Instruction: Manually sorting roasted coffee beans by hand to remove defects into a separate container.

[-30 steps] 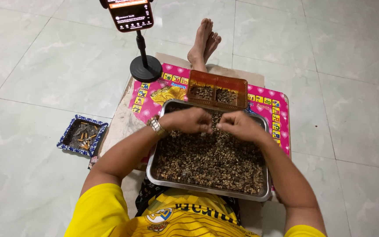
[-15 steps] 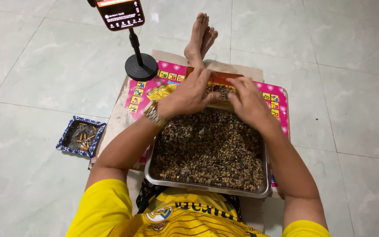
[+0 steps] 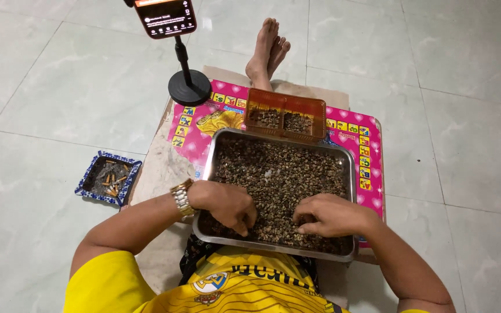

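Beans (image 3: pixel 279 179) are being pinched by the left hand (image 3: pixel 227 204) and right hand (image 3: pixel 327 214), fingers curled together, in the metal tray (image 3: pixel 352 174), its long axis lying crosswise beneath both grips.

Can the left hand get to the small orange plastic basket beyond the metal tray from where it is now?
Probably yes. The left hand rests in the beans at the near edge of the metal tray; only open beans lie between it and the orange plastic basket.

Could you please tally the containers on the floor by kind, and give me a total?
Metal tray of beans, under left hand and right hand: 1
Orange two-compartment box: 1
Blue-rimmed ashtray: 1
Total: 3
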